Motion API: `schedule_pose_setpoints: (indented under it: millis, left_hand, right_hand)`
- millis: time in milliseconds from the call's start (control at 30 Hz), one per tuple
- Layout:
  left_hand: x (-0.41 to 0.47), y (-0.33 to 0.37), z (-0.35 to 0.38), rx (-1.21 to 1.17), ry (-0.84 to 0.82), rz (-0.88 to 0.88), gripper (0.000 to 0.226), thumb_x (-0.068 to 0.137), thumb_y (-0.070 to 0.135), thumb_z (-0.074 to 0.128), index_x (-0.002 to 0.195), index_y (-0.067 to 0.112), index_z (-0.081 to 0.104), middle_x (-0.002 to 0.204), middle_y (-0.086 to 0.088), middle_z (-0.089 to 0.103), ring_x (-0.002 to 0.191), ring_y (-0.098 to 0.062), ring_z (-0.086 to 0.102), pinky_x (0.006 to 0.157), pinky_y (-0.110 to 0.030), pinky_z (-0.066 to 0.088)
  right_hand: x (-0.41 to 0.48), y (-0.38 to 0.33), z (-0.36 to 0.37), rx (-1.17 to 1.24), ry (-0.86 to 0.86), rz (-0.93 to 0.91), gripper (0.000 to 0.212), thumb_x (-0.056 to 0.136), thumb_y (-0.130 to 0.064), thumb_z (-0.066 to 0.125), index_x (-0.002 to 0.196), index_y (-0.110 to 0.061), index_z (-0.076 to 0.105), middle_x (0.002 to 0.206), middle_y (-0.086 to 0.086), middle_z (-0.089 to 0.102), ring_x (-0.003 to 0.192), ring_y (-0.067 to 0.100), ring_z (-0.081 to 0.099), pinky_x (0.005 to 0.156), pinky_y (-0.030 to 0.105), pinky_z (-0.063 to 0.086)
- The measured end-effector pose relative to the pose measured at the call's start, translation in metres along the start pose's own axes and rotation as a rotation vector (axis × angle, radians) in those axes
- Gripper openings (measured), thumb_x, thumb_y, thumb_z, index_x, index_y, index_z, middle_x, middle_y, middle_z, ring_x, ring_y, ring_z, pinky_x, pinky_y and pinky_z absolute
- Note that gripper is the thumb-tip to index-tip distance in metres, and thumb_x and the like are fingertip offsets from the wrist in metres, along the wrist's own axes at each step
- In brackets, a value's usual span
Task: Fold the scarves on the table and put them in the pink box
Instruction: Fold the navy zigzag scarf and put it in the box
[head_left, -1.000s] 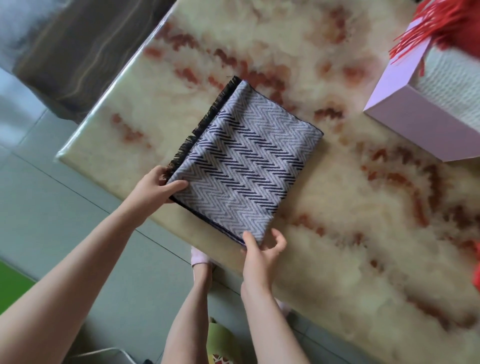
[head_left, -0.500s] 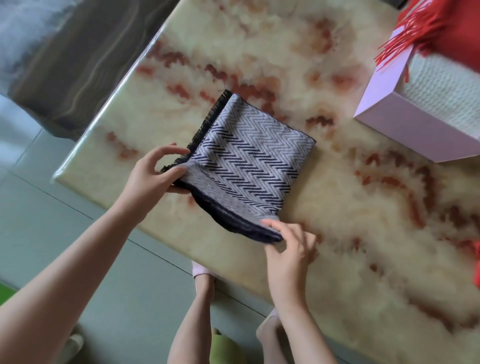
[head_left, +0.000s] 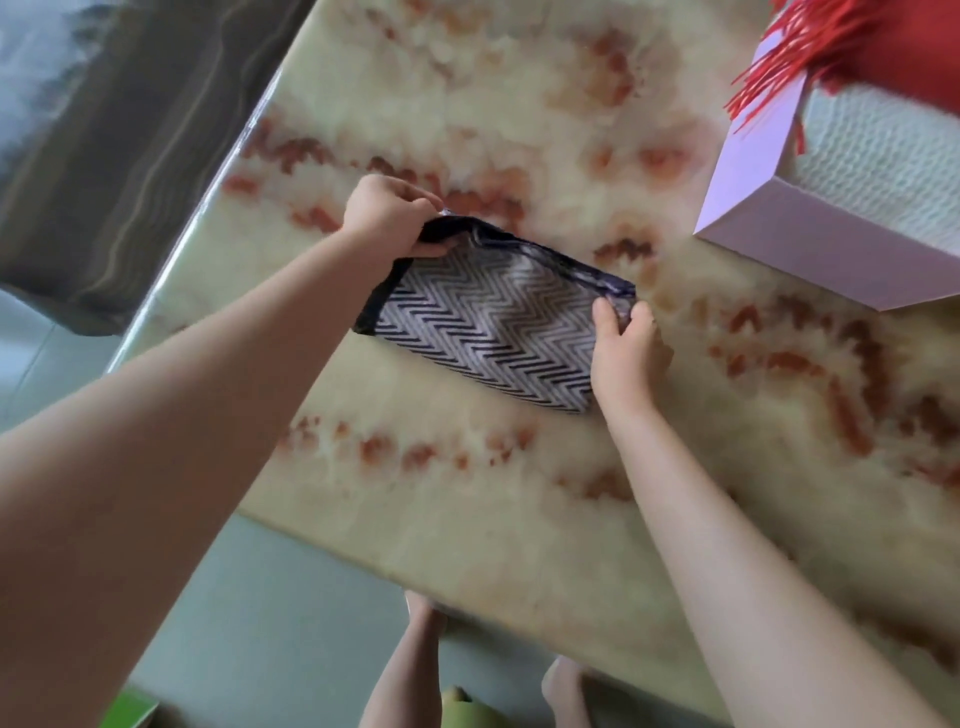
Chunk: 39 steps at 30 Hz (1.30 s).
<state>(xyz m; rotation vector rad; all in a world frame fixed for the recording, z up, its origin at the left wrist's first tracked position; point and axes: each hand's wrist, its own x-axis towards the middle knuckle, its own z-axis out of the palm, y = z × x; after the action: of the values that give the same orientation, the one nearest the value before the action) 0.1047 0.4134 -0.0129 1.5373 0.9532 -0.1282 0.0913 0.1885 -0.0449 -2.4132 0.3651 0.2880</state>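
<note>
The big desk (head_left: 519, 493) has a cream top with red-brown patches, and it spreads out under both hands and far past them. The pink box (head_left: 831, 249) sits on the desk, away past the right hand, up and to the right, well apart from both hands. A white knitted scarf (head_left: 883, 171) fills the part of the box we can see. A red scarf (head_left: 909, 47) lies on top of it, and its red strings hang over the box wall. The zigzag scarf (head_left: 488, 332) is folded small and sits between the two hands, with its near part on the desk. Its long side runs from the left hand down and across to the right hand. The left hand (head_left: 389, 218) pinches the far left corner along the dark edge, with its fingers curled round the cloth. The right hand (head_left: 626, 353) pinches the right corner between thumb and fingers. The hands are apart, one at each end of the scarf. The top edge looks a bit lifted and bunched, so the fold does not look pressed flat yet. The right hand is the nearer one to the box, so the scarf probably has to go right and away to get in, with its long side about in line with that way.
</note>
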Motion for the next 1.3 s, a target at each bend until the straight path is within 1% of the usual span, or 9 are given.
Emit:
schedule_pose_setpoints:
  millis: [100,167,333,500,733,900,1000,1133,1300]
  left_hand:
    - [0.014,-0.007,0.005,0.150,0.077,0.050,0.031,0.089,0.024,0.056,0.114,0.006,0.055,0.114,-0.008,0.060,0.093,-0.020,0.066,0.083,-0.036,0.056]
    - [0.007,-0.015,0.002,0.350,0.119,0.188,0.050,0.084,0.037,0.063,0.125,0.013,0.048,0.123,-0.001,0.052,0.105,-0.013,0.056,0.096,-0.027,0.043]
    - [-0.016,-0.046,-0.010,0.551,0.072,0.288,0.067,0.075,0.037,0.077,0.129,0.012,0.045,0.125,-0.003,0.054,0.114,-0.017,0.051,0.090,-0.021,0.037]
    - [-0.013,-0.053,-0.010,0.597,0.099,0.253,0.038,0.084,0.026,0.069,0.113,0.006,0.056,0.107,-0.004,0.059,0.094,-0.020,0.055,0.073,-0.027,0.040]
    - [-0.008,-0.061,0.005,0.688,0.223,0.311,0.035,0.092,0.029,0.057,0.117,0.005,0.050,0.118,-0.013,0.055,0.105,-0.029,0.052,0.075,-0.031,0.036]
    - [-0.007,-0.064,-0.012,0.636,0.165,0.166,0.054,0.087,0.044,0.060,0.126,0.011,0.041,0.127,-0.011,0.051,0.118,-0.030,0.047,0.099,-0.041,0.040]
    - [-0.010,-0.056,-0.021,0.699,0.041,0.001,0.061,0.087,0.048,0.058,0.131,0.013,0.035,0.119,-0.010,0.054,0.107,-0.030,0.054,0.088,-0.042,0.048]
    - [-0.010,-0.050,-0.024,0.692,-0.072,-0.097,0.061,0.085,0.047,0.062,0.124,0.005,0.043,0.109,-0.009,0.056,0.091,-0.026,0.053,0.073,-0.034,0.044]
    - [-0.016,-0.055,-0.032,0.503,-0.115,0.112,0.052,0.089,0.027,0.062,0.132,0.025,0.032,0.107,-0.007,0.055,0.073,-0.020,0.056,0.052,-0.028,0.047]
  right_hand:
    - [0.007,-0.001,0.011,0.097,-0.047,0.073,0.022,0.099,-0.030,0.045,0.094,-0.008,0.046,0.110,0.023,0.060,0.102,0.036,0.055,0.074,0.035,0.031]
    - [0.004,0.000,0.015,0.233,-0.059,0.102,0.035,0.097,-0.038,0.048,0.111,-0.006,0.048,0.118,0.016,0.058,0.109,0.031,0.054,0.084,0.033,0.037]
    - [-0.026,0.023,0.007,0.371,-0.147,0.085,0.070,0.078,-0.031,0.075,0.134,-0.013,0.037,0.117,-0.001,0.055,0.104,0.012,0.055,0.091,0.025,0.043]
    - [-0.032,0.031,0.011,0.309,-0.021,0.044,0.023,0.087,-0.019,0.066,0.102,-0.007,0.055,0.086,0.004,0.065,0.068,0.014,0.057,0.065,0.028,0.040]
    - [-0.026,0.017,0.026,-0.121,0.131,0.017,0.036,0.096,-0.034,0.049,0.121,-0.009,0.048,0.108,0.014,0.066,0.097,0.037,0.059,0.075,0.038,0.039]
    - [-0.035,0.025,0.017,0.245,0.064,0.106,0.049,0.088,-0.027,0.061,0.127,-0.013,0.036,0.117,0.011,0.054,0.107,0.025,0.052,0.076,0.027,0.033]
    - [-0.040,0.027,0.005,0.338,-0.024,0.011,0.047,0.084,-0.014,0.060,0.123,-0.019,0.033,0.099,-0.003,0.049,0.088,0.001,0.046,0.069,0.023,0.030]
    - [-0.034,0.026,0.000,0.293,-0.104,-0.016,0.041,0.082,-0.012,0.057,0.111,-0.035,0.038,0.104,0.003,0.056,0.073,0.017,0.050,0.064,0.033,0.040]
    - [-0.028,0.024,-0.009,0.353,-0.228,-0.108,0.044,0.080,0.001,0.062,0.112,-0.028,0.054,0.113,0.004,0.036,0.094,-0.011,0.045,0.081,0.000,0.033]
